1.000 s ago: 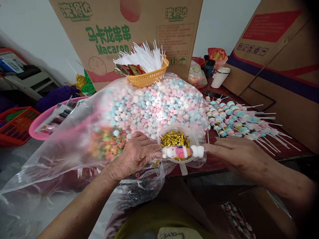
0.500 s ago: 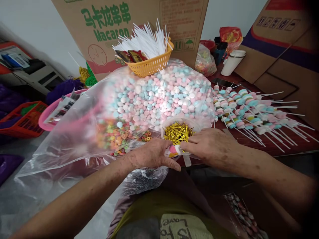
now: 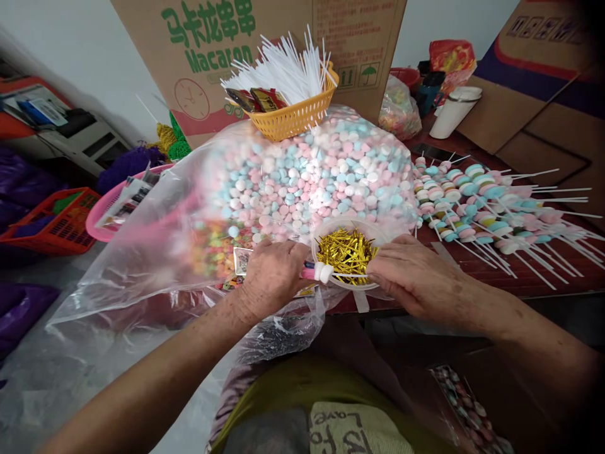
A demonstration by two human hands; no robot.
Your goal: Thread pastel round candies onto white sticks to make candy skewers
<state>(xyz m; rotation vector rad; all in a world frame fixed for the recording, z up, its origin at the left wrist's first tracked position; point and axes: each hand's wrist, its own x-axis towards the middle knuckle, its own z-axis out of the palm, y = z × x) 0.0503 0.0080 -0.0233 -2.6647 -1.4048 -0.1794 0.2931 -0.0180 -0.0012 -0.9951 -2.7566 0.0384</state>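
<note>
My left hand (image 3: 276,274) is closed around a candy skewer (image 3: 323,272), whose pink and white end sticks out to the right of its fingers. A white-edged printed piece (image 3: 241,260) shows at the left of this hand; I cannot tell whether it belongs to a wrapper on the skewer. My right hand (image 3: 411,271) pinches the far end of the skewer's white stick. The stick lies level across the front of a round white tub (image 3: 382,234), just above or against its rim. Gold twist ties (image 3: 347,251) fill the tub.
A big clear bag of pastel candies (image 3: 302,170) lies behind, with ring-shaped candies (image 3: 208,246) at the left. On it stands a yellow basket (image 3: 293,120) of white sticks. Finished skewers (image 3: 486,202) are piled right, near a white cup (image 3: 456,112). Cardboard boxes (image 3: 283,38) stand behind.
My hands have moved apart, and a length of white stick now shows between them. My left hand has turned, its thumb side drawn in, and a printed edge has appeared beside it.
</note>
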